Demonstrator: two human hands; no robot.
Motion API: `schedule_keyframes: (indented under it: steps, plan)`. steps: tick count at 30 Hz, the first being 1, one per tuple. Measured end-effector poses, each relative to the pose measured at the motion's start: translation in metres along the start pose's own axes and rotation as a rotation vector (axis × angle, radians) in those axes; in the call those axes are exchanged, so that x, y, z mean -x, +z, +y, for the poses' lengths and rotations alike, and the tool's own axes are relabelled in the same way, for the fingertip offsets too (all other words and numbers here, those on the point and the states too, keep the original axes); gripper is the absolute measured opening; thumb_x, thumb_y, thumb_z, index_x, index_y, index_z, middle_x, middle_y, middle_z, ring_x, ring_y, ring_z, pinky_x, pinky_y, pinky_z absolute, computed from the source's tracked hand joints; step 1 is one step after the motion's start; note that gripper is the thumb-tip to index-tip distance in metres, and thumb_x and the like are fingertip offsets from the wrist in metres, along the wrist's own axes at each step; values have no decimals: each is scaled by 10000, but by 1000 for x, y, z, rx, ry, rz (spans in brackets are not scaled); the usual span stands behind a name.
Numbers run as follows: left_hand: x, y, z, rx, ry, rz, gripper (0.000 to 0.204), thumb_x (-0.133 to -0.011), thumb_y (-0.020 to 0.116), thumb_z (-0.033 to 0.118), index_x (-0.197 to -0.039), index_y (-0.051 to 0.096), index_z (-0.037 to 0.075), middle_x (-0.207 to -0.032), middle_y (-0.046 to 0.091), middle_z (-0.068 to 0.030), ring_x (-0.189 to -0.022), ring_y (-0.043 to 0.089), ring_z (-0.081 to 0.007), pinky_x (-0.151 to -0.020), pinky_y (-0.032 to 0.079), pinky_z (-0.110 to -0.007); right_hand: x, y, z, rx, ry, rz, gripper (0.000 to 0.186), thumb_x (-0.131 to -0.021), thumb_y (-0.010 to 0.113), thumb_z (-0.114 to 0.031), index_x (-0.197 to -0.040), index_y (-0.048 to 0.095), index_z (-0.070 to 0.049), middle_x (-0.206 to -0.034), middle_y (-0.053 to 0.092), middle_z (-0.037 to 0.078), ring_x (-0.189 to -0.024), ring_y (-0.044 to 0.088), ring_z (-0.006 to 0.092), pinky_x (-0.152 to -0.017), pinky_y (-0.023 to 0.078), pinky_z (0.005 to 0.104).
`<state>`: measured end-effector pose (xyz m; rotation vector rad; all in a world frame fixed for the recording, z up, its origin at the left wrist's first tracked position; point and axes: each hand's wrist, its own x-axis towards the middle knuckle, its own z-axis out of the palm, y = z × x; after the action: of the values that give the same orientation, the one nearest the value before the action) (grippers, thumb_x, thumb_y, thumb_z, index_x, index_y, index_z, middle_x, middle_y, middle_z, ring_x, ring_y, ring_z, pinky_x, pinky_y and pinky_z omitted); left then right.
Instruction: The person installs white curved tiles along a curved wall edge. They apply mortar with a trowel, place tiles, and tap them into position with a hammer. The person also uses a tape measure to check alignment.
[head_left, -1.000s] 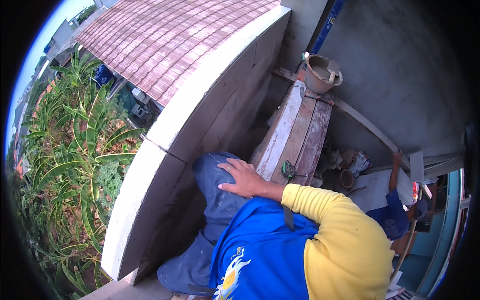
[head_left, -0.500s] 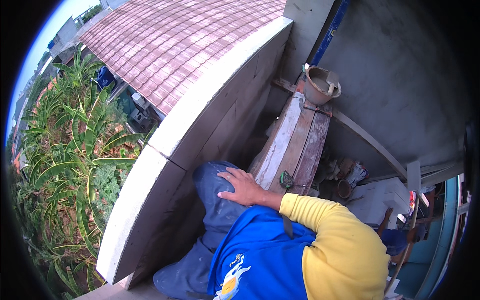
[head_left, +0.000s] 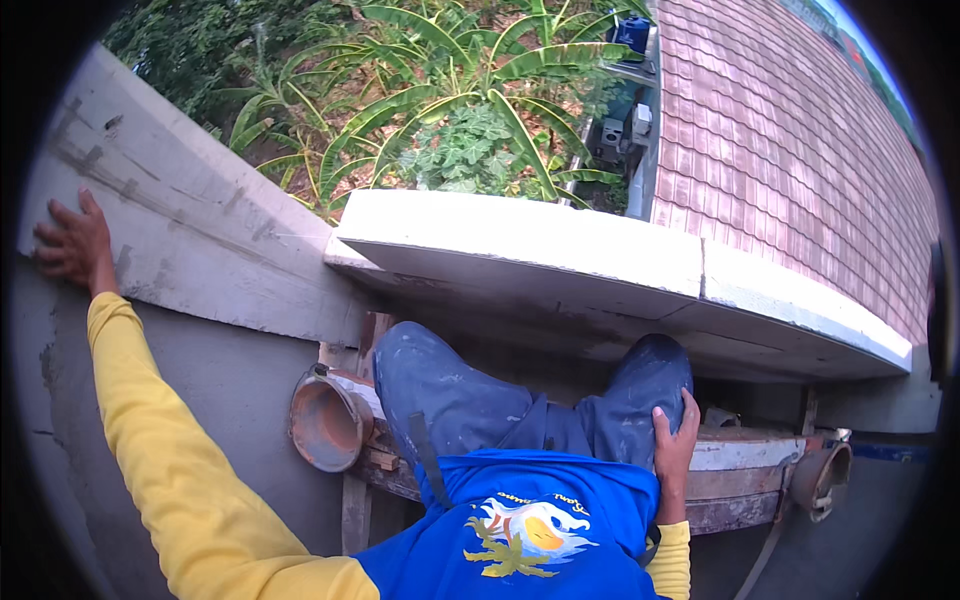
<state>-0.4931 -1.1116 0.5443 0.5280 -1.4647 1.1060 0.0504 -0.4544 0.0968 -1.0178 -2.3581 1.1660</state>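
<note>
My left hand (head_left: 75,240) rests with spread fingers against the face of a grey concrete beam (head_left: 210,235) at the far left, and it holds nothing. On the side of my right knee lies my right hand (head_left: 677,440), fingers stretched over the dusty dark blue trousers (head_left: 450,385). I am sitting on a scaffold of wooden planks (head_left: 745,455). A bucket with a reddish-brown inside (head_left: 335,425) is beside my left thigh. Farther right, past my right hand, a second bucket (head_left: 822,480) shows at the plank's end; its contents are hard to see.
A low block wall with a white top (head_left: 520,212) runs in front of my knees. Beyond it are banana plants (head_left: 440,110) far below and a reddish tiled roof (head_left: 770,130) at the right. A grey plastered wall (head_left: 220,390) stands at the left.
My view has swung left, from along the planks to facing the block wall. My left arm has come into view, its hand on the beam. My right hand remains on my knee.
</note>
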Motion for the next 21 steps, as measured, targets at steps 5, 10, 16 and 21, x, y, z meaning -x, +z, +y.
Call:
schedule_keyframes:
  steps: [5, 10, 16, 21]
  plan:
    - [38, 2, -36, -102, -44, -49, 747, -994, 475, 769, -1534, 479, 252, -1620, 395, -264, -1492, 306, -558, -1166, 262, -743, 13, 13, 12, 47, 47, -67, 618, -1029, 677, -271, -1550, 486, 0, -1574, 486, 229, -1467, 460, 382, -1250, 317, 470]
    - [47, 9, -62, 560, -81, 237, 752, -1008, 460, 747, -1540, 462, 216, -1608, 385, -283, -1494, 285, -585, -1172, 238, -750, 10, 4, 19, 51, 26, -87, 602, -1050, 660, -295, -1560, 489, -24, -1573, 494, 227, -1456, 469, 363, -1243, 317, 448]
    - [43, -9, -44, 510, -117, 188, 810, -1025, 469, 704, -1639, 351, 189, -1703, 258, -279, -1562, 201, -568, -1234, 157, -727, -3, -2, 20, 47, 18, -110, 620, -1044, 660, -280, -1552, 469, 18, -1580, 473, 246, -1471, 446, 387, -1254, 305, 483]
    - [47, -36, -28, 292, -209, 13, 722, -1035, 551, 543, -1604, 466, 106, -1736, 295, -195, -1622, 171, -417, -1307, 139, -603, -4, 1, 17, 38, 34, -109, 620, -1046, 661, -282, -1550, 468, 23, -1577, 476, 249, -1466, 450, 382, -1252, 306, 474]
